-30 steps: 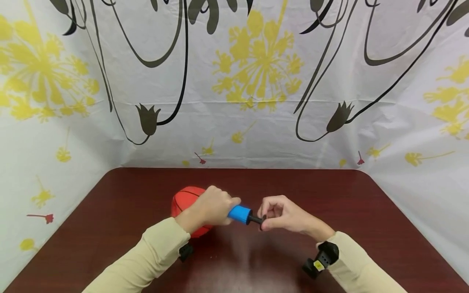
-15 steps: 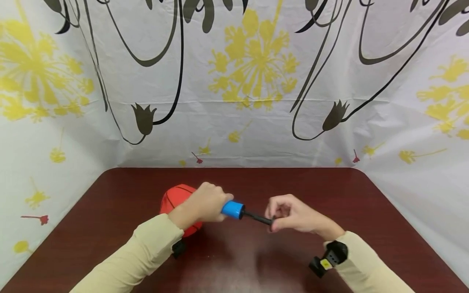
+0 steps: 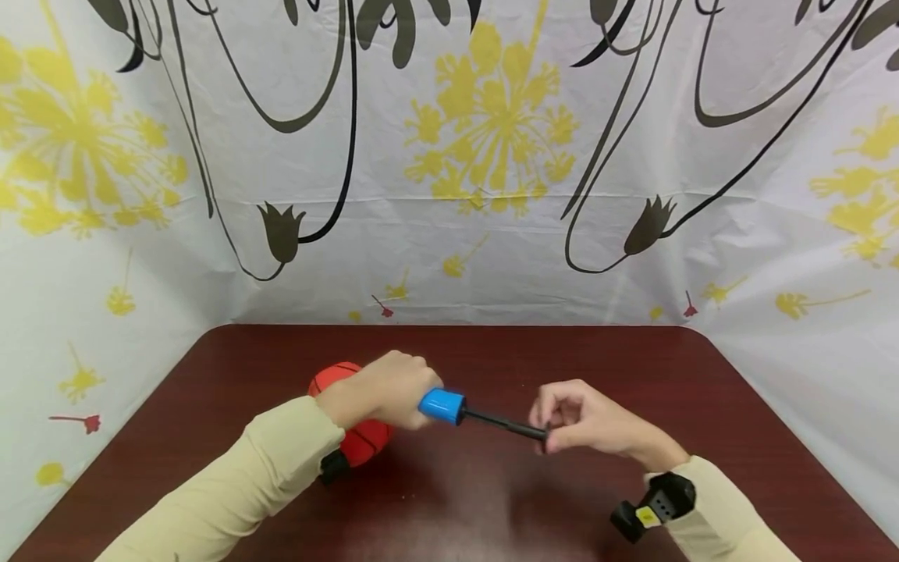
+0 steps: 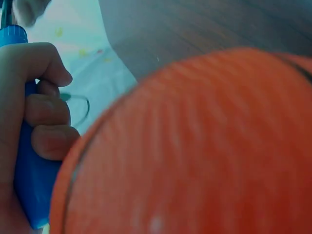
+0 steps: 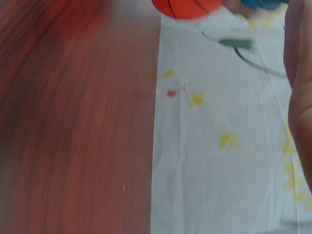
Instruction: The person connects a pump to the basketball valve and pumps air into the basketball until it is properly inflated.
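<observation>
Pump barrel (image 3: 442,406), blue: left hand (image 3: 382,388) wrapped round it. Right hand (image 3: 586,417) at 3 o'clock pinches the black plunger rod (image 3: 500,422); orange ball (image 3: 351,437) at 9.

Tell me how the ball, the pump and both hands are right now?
Small orange rubber ball: on the table, joined to the pump.
Blue plastic hand pump: black rod pulled out.
Left hand: grips the pump's barrel.
Right hand: fingers pinch the rod's end.

Dark red wooden table (image 3: 702,406) backed by white flower-printed sheet (image 3: 449,234)
</observation>
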The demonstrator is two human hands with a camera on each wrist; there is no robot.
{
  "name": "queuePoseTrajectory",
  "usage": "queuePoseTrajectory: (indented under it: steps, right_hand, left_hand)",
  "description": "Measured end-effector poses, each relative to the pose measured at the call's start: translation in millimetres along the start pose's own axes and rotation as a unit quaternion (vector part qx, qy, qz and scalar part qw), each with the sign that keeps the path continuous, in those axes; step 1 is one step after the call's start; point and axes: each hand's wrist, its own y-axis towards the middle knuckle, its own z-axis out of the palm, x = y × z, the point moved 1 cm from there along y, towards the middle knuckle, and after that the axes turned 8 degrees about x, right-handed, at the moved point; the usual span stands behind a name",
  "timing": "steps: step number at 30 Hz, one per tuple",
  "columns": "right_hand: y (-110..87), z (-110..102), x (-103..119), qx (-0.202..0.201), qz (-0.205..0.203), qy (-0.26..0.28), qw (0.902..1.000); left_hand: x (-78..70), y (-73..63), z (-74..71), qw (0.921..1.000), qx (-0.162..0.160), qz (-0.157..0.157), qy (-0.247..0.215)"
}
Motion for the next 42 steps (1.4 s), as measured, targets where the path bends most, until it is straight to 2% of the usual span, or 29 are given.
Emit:
queuePoseTrajectory:
  steps: [2,4,8,11,13,16,18,22,25,28,32,35,37,42]
  right_hand:
    - [-8.7,-2.4,1.3,0.008,-0.015,0.016,0.9997]
    - [-9.8,-2.7,-0.9,-0.017,-0.015,0.014,0.9996]
    - [13.3,2.9,-15.9,-0.06,-0.041,-0.024,0.997]
    - [31.8,8.2,-25.1,-0.069,-0.046,-0.054,0.9951]
    - [35.2,10.6,-27.4,-0.079,-0.023,-0.062,0.9946]
    - [30.6,13.3,-25.8,-0.086,0.008,-0.036,0.9956]
    - [22.6,14.0,-21.7,-0.084,0.016,-0.003,0.9963]
    - [0.4,10.2,-8.7,-0.056,-0.013,0.038,0.9976]
    - [-10.1,6.1,-2.7,-0.033,-0.037,0.027,0.9984]
    - [-4.8,4.9,-5.5,-0.031,-0.039,-0.017,0.9986]
    - [18.4,6.0,-16.1,-0.05,-0.025,-0.104,0.993]
    - [31.9,7.4,-20.5,-0.063,-0.015,-0.143,0.9876]
    - [35.0,8.8,-19.9,-0.07,-0.007,-0.137,0.9881]
    - [22.5,10.5,-9.0,-0.052,-0.007,-0.048,0.9974]
  left_hand:
    - [3.4,-4.2,0.8,0.9999,0.002,-0.015,-0.004]
    - [4.0,-5.7,1.6,0.9996,0.0,-0.028,-0.003]
    - [-3.8,0.1,0.9,0.9988,-0.022,-0.037,0.022]
    - [-9.0,4.4,1.8,0.9971,-0.041,-0.038,0.05]
    - [-9.8,5.1,5.3,0.9956,-0.058,-0.031,0.066]
    - [-9.0,1.7,12.3,0.9909,-0.103,-0.008,0.087]
    - [-6.5,-1.8,16.7,0.9847,-0.144,0.011,0.098]
    - [3.3,-10.2,23.0,0.9695,-0.215,0.016,0.116]
    - [8.3,-11.8,25.7,0.9607,-0.247,0.013,0.127]
    - [5.4,-7.4,26.9,0.9565,-0.256,0.033,0.137]
    - [-4.5,1.0,25.0,0.9532,-0.262,0.054,0.141]
    - [-8.4,4.1,23.0,0.949,-0.275,0.049,0.146]
    - [-8.7,4.9,22.1,0.9456,-0.282,0.048,0.155]
    - [-5.7,2.4,18.0,0.9451,-0.268,0.065,0.175]
